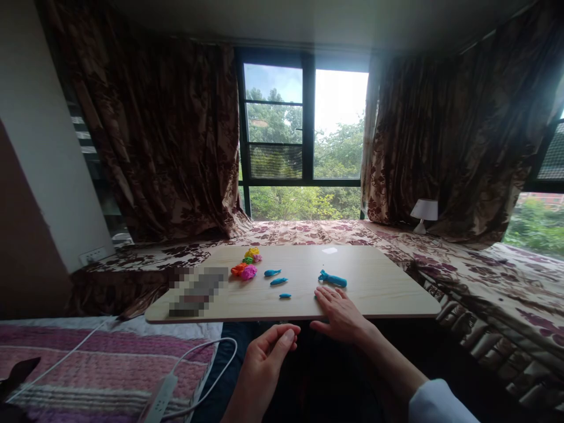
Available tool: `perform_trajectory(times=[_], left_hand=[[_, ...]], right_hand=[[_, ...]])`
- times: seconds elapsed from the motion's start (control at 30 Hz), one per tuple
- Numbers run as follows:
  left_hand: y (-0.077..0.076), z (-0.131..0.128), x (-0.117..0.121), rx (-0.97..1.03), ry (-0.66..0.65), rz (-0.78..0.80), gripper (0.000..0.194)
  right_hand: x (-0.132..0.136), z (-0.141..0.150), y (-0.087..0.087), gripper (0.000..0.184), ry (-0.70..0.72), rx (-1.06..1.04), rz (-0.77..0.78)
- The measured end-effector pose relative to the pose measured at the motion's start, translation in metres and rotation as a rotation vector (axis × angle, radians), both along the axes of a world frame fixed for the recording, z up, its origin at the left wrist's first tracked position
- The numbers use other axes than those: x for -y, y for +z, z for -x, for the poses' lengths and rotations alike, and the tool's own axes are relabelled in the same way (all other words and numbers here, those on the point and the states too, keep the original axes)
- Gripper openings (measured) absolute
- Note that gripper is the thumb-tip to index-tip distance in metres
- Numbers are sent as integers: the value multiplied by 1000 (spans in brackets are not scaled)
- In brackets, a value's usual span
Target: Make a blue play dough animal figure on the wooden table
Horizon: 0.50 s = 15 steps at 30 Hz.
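My right hand lies flat, fingers stretched, on the near edge of a light wooden table, a bit of blue clay peeping out at its left side. Just beyond its fingertips lies a blue clay figure. Three small blue clay pieces lie to its left. My left hand hovers below the table's front edge, fingers curled with thumb against forefinger; nothing shows in it. A heap of coloured clay lumps, orange, pink, yellow and green, sits further left.
A blurred-out object lies on the table's left part. A white power strip with cable rests on a striped blanket at bottom left. A small white lamp stands on the patterned sill by the window and brown curtains.
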<state>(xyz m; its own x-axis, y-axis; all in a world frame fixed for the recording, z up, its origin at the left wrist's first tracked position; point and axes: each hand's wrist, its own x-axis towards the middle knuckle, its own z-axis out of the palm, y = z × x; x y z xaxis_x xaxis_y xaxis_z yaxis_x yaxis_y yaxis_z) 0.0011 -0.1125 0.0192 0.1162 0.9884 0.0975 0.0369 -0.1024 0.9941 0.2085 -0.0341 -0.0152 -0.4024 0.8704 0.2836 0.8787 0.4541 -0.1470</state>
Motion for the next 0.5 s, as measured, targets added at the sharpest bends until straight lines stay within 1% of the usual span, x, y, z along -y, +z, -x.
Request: perform_trajectory(times=[0.07,0.13,0.2,0.3,0.37,0.43,0.5], left_hand=[[-1,0,0,4,6,-7,32],[-2,-2,0,9,-5,-14,33],[-3,-4,0,9,-24,-12,33],[-2,-5,-1,-4,-23,4,32],[-1,-3,-2,-1,23,7,31],[-1,-2,-2,7,85,1,31],[-3,-2,-2,10,127,-10,30]], right_hand=[[10,-1,-3,79,57,-8,-21],[21,-2,-6,76,116,-11,-33],[25,-3,-7,73,129,-17,-20],[14,-5,-2,77,79,-33,48],[3,-7,2,85,53,-38,85],[-3,-14,7,92,53,-63,88],[-2,-24,10,92,57,-128,69]])
